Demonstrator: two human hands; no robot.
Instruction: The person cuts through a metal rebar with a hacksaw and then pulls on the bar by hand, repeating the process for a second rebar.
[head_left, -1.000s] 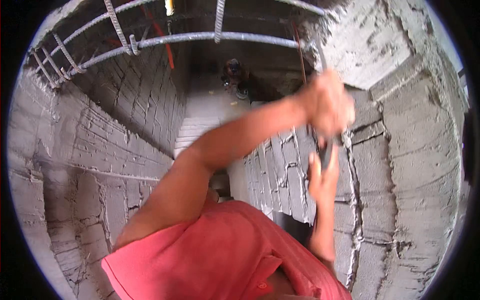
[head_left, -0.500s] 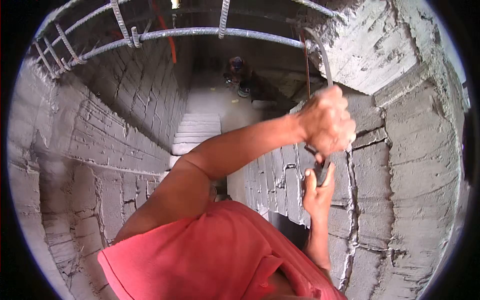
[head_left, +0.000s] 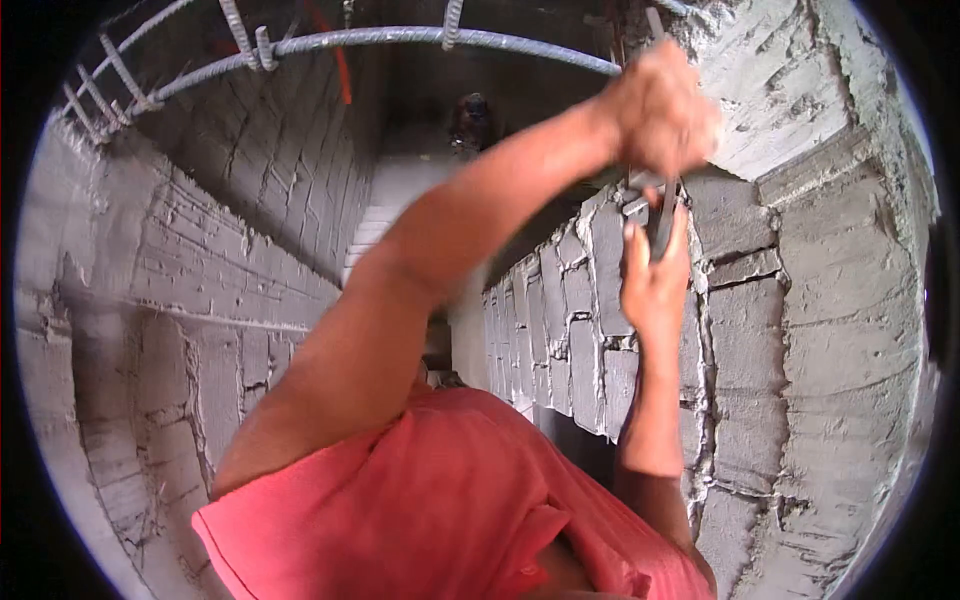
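My left hand [head_left: 662, 108] is raised high at the upper right, fist closed around a dark steel bar [head_left: 661, 222] next to the rough concrete beam [head_left: 780, 90]. Just below it, my right hand [head_left: 652, 285] grips the lower end of the same bar, fingers wrapped round it. The bar's upper part is hidden behind my left fist. Both hands sit close against the grey block wall [head_left: 800, 330] on the right. My red shirt [head_left: 440, 500] fills the bottom of the view.
Ribbed rebar [head_left: 400, 38] runs across the top, tied to more bars at the upper left. A block wall [head_left: 200, 270] stands on the left. Far off lie pale steps [head_left: 375, 235], a person [head_left: 470, 120] and an orange pipe [head_left: 335, 60].
Both hands have risen with the bar, after dipping half a second ago. My left fist now sits near the beam's underside, and my right hand has followed up beneath it.
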